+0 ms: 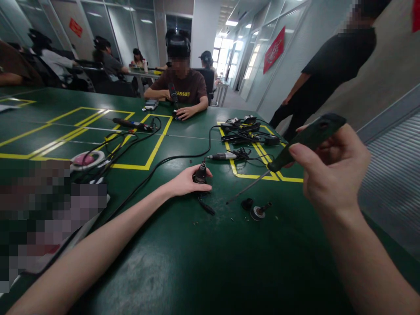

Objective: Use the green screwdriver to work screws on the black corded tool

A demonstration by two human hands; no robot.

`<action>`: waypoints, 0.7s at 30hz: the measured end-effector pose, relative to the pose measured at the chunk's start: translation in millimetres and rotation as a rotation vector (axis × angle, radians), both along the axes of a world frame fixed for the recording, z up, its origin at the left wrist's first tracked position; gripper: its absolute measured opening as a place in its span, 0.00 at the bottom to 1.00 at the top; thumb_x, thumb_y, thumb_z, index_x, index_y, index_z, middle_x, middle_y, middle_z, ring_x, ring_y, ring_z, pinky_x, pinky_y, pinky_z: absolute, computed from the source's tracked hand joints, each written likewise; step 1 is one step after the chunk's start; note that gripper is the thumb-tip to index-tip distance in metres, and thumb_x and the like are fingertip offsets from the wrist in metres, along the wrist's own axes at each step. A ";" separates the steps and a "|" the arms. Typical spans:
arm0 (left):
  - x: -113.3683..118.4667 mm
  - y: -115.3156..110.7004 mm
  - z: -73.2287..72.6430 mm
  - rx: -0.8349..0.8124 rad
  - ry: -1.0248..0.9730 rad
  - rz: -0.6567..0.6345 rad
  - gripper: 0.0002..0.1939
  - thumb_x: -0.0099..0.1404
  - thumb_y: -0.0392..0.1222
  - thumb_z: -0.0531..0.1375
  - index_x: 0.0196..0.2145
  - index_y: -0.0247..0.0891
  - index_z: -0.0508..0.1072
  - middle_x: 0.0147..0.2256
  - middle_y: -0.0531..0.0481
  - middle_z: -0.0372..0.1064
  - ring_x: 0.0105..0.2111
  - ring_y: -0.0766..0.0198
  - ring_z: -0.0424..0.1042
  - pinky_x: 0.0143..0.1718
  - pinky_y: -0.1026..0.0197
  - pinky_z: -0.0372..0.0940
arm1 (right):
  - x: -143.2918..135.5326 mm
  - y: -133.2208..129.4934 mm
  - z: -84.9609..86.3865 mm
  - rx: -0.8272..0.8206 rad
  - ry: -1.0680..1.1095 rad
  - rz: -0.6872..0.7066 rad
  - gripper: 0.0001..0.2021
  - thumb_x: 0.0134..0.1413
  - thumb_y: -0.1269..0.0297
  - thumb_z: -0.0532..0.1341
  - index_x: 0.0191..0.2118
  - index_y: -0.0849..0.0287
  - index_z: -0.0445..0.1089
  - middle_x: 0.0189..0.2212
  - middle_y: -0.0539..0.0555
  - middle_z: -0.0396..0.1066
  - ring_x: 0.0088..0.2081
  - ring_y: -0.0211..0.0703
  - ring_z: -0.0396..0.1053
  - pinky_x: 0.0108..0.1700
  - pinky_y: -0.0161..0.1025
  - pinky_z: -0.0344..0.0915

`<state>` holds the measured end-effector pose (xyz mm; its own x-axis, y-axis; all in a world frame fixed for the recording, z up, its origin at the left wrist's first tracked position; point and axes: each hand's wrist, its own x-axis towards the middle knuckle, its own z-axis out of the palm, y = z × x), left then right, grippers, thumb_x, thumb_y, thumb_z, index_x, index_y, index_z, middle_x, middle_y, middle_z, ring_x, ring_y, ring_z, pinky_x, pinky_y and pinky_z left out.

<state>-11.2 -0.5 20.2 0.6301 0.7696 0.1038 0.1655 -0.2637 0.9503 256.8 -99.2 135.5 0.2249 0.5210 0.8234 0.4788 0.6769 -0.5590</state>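
Observation:
My left hand (187,180) is wrapped round a black electric screwdriver (201,173), held upright on the table with its metal tip up. Most of its body is hidden by my fingers, and a short black cable end (206,206) lies just below. My right hand (336,164) grips a screwdriver (303,142) by its dark green handle. Its thin shaft slants down to the left, and the tip appears above the table, apart from the electric screwdriver. Between my hands lie a black cap (247,204) and a round metal part with a stub (258,213), among several tiny pieces.
A grey and black pen-like tool (226,156) lies beyond my hands, before a heap of black cables (244,129). A roll of tape (98,156) and another corded tool (131,124) are on the left. Across the green table (183,262) sits a person (182,83) holding a tool.

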 end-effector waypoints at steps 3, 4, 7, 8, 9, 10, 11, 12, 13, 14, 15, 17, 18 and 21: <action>-19.1 10.3 29.8 0.034 -0.045 -0.018 0.33 0.52 0.50 0.78 0.53 0.40 0.76 0.58 0.40 0.76 0.60 0.48 0.75 0.65 0.44 0.66 | -9.9 0.1 0.8 0.003 -0.011 0.036 0.18 0.50 0.53 0.79 0.39 0.54 0.74 0.29 0.47 0.73 0.26 0.35 0.70 0.23 0.34 0.70; -26.2 11.8 43.4 0.064 -0.081 -0.001 0.32 0.54 0.52 0.77 0.54 0.41 0.76 0.59 0.40 0.76 0.61 0.48 0.74 0.65 0.44 0.66 | -14.4 0.0 2.3 0.011 -0.016 0.046 0.17 0.51 0.55 0.78 0.39 0.54 0.73 0.30 0.47 0.73 0.26 0.34 0.70 0.23 0.33 0.70; -41.6 2.3 88.1 0.202 -0.174 0.117 0.23 0.66 0.59 0.68 0.48 0.38 0.77 0.50 0.43 0.79 0.53 0.53 0.78 0.57 0.50 0.71 | -33.3 -0.9 11.7 0.071 -0.056 0.059 0.18 0.53 0.54 0.77 0.40 0.54 0.72 0.32 0.48 0.75 0.28 0.33 0.71 0.25 0.32 0.68; -43.0 -5.9 101.6 0.245 -0.114 0.105 0.22 0.65 0.58 0.69 0.46 0.37 0.77 0.46 0.45 0.80 0.48 0.56 0.78 0.53 0.53 0.72 | -41.9 -1.3 16.5 0.082 -0.083 0.054 0.18 0.54 0.51 0.77 0.40 0.54 0.71 0.32 0.47 0.74 0.28 0.34 0.71 0.25 0.33 0.68; -42.0 -16.0 113.1 0.273 -0.029 0.062 0.20 0.65 0.57 0.71 0.43 0.37 0.78 0.41 0.46 0.80 0.43 0.58 0.78 0.48 0.55 0.73 | -51.8 -1.7 21.8 0.071 -0.097 0.054 0.19 0.55 0.50 0.76 0.41 0.53 0.70 0.32 0.47 0.74 0.30 0.35 0.72 0.27 0.34 0.69; -38.7 -27.0 122.1 0.293 0.040 0.007 0.19 0.64 0.55 0.72 0.40 0.37 0.78 0.37 0.48 0.79 0.38 0.60 0.78 0.43 0.58 0.73 | -62.9 -1.7 27.7 0.053 -0.111 0.067 0.19 0.56 0.50 0.76 0.41 0.53 0.70 0.32 0.46 0.73 0.31 0.35 0.72 0.30 0.34 0.70; -33.7 -37.8 128.3 0.309 0.074 -0.033 0.18 0.64 0.54 0.72 0.40 0.36 0.78 0.34 0.49 0.78 0.35 0.61 0.77 0.39 0.60 0.72 | -74.7 -1.3 33.6 0.036 -0.125 0.092 0.19 0.55 0.51 0.76 0.41 0.53 0.70 0.32 0.46 0.71 0.32 0.36 0.73 0.31 0.34 0.70; -27.7 -47.4 132.0 0.331 0.077 -0.043 0.16 0.64 0.52 0.72 0.39 0.36 0.79 0.31 0.51 0.77 0.32 0.62 0.76 0.35 0.61 0.71 | -86.7 -0.3 39.4 0.001 -0.142 0.120 0.19 0.56 0.51 0.76 0.43 0.54 0.71 0.32 0.46 0.71 0.33 0.36 0.73 0.33 0.34 0.71; -21.5 -55.0 133.6 0.363 0.064 -0.021 0.15 0.64 0.51 0.72 0.36 0.37 0.78 0.29 0.52 0.75 0.30 0.63 0.75 0.31 0.63 0.69 | -98.2 1.5 44.5 -0.009 -0.162 0.148 0.19 0.56 0.51 0.76 0.44 0.54 0.72 0.32 0.45 0.70 0.33 0.35 0.72 0.33 0.34 0.70; -16.0 -60.2 133.9 0.395 0.033 0.024 0.13 0.64 0.49 0.72 0.34 0.37 0.77 0.26 0.54 0.73 0.28 0.63 0.74 0.29 0.64 0.68 | -108.2 4.0 48.3 -0.047 -0.176 0.169 0.19 0.58 0.49 0.74 0.45 0.54 0.72 0.31 0.44 0.69 0.32 0.34 0.72 0.34 0.35 0.71; -12.0 -62.7 133.8 0.412 -0.015 0.077 0.13 0.65 0.47 0.72 0.31 0.37 0.76 0.23 0.55 0.71 0.25 0.64 0.72 0.26 0.65 0.66 | -115.9 7.2 50.1 -0.067 -0.174 0.196 0.18 0.61 0.48 0.72 0.46 0.55 0.72 0.30 0.43 0.66 0.32 0.33 0.71 0.36 0.35 0.71; -10.0 -60.8 135.2 0.385 -0.111 0.146 0.14 0.64 0.43 0.73 0.27 0.39 0.74 0.20 0.57 0.67 0.21 0.66 0.70 0.21 0.67 0.63 | -121.6 14.8 44.9 -0.076 -0.148 0.212 0.20 0.68 0.45 0.61 0.50 0.58 0.71 0.30 0.43 0.63 0.34 0.30 0.71 0.43 0.37 0.71; -12.2 -57.2 137.3 0.341 -0.142 0.155 0.14 0.64 0.41 0.73 0.26 0.39 0.74 0.19 0.57 0.67 0.18 0.67 0.69 0.19 0.67 0.61 | -119.3 18.5 36.9 -0.136 -0.119 0.241 0.20 0.69 0.45 0.60 0.52 0.57 0.71 0.35 0.46 0.68 0.38 0.32 0.73 0.45 0.38 0.72; -27.9 -41.0 147.6 0.215 -0.154 0.155 0.13 0.66 0.38 0.73 0.27 0.38 0.75 0.18 0.53 0.70 0.13 0.66 0.67 0.15 0.67 0.60 | -98.9 26.6 -9.4 -0.480 -0.019 0.280 0.20 0.75 0.48 0.50 0.55 0.54 0.70 0.47 0.52 0.74 0.45 0.38 0.76 0.47 0.39 0.74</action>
